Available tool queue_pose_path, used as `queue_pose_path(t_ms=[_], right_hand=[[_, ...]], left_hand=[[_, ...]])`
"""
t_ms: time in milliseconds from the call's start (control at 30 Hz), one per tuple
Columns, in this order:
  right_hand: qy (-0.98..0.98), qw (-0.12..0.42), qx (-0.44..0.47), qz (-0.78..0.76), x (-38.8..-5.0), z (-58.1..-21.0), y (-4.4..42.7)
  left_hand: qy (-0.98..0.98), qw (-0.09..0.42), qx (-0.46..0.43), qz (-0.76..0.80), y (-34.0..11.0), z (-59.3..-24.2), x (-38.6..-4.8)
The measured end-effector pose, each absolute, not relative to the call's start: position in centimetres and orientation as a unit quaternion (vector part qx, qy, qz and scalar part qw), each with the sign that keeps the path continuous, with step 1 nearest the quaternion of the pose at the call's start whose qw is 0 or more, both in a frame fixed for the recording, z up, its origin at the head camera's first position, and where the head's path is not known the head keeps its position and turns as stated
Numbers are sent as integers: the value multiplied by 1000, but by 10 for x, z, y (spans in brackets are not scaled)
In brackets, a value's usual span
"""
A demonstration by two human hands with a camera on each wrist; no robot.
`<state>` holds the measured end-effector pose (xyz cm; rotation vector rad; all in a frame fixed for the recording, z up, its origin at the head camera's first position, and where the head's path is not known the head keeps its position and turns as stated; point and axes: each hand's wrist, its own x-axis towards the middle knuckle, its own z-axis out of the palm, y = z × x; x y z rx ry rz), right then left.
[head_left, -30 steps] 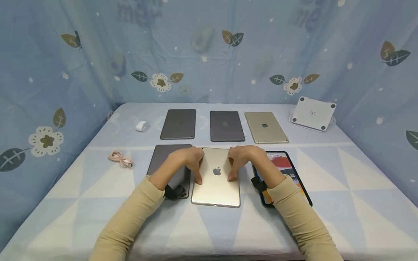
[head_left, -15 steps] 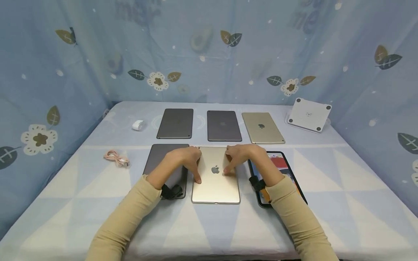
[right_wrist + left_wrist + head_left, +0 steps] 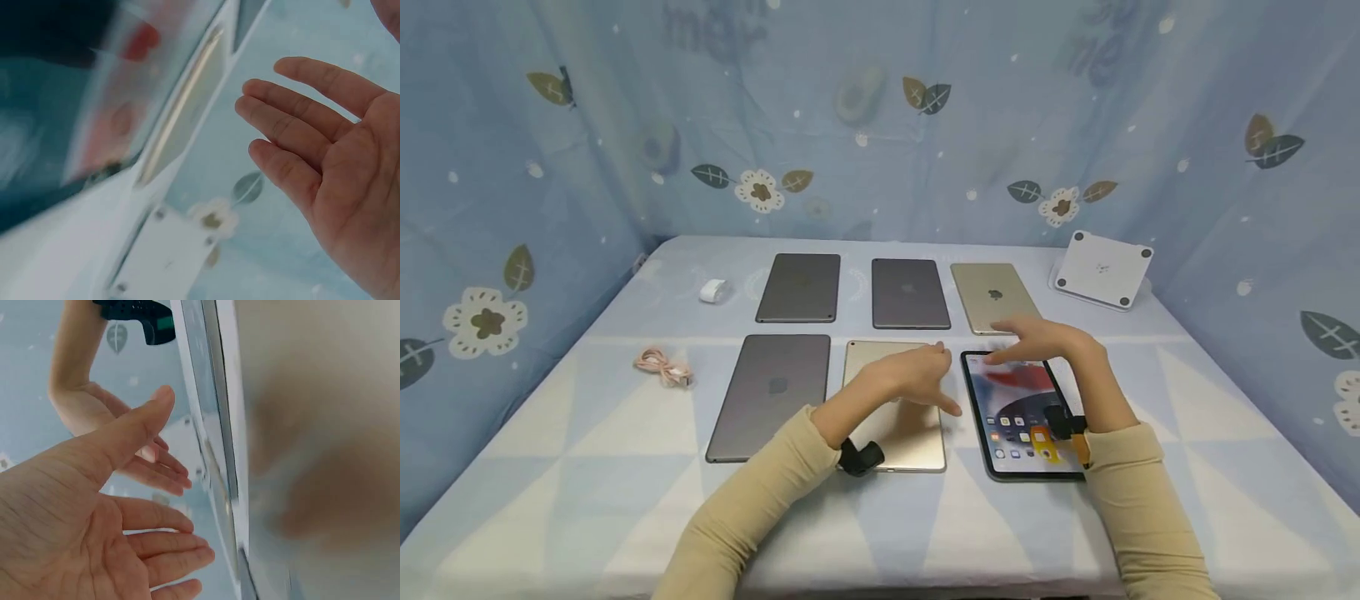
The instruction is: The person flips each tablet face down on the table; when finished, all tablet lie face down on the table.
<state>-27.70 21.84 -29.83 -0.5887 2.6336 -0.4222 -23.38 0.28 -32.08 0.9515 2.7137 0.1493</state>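
Note:
My left hand (image 3: 913, 377) hovers over the front gold tablet (image 3: 913, 446), which lies back side up and is partly hidden by that arm. In the left wrist view, its fingers are loosely extended and hold nothing. Above the far end of a black-framed tablet with a lit screen (image 3: 1011, 408) is my right hand (image 3: 1037, 340). The right wrist view shows that hand with fingers relaxed and nothing in them. A dark grey tablet (image 3: 767, 396) lies face down left of the gold one.
Across the back lie two dark grey tablets, one at left (image 3: 800, 287) and one mid-row (image 3: 910, 293), and a gold tablet (image 3: 992, 292). A white stand (image 3: 1102, 268) is at back right. On the left are a pink cable (image 3: 662, 365) and a white charger (image 3: 713, 290).
Both hands have left the front gold tablet's sides and shifted right. My right hand is now over the lit tablet, my left above the gold one. The gold tablet stays in place.

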Motion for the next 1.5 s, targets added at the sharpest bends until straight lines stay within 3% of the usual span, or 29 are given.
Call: queue_pose_path(t_ms=[233,533,933,1500], right_hand=[[953,226,-150,-134,-278,-317,260],[956,211,-144,-146,-275,-318,288],[949,231,-143,-159,-273,-325,288],[885,275,-145,-346,-276,-337,303]], left_hand=[[934,150,325,17,37,-337,-229],[940,189,285,12,51,-341,-229],[939,186,291,8,51,-342,-229],[938,191,288,31,45,-337,-234]])
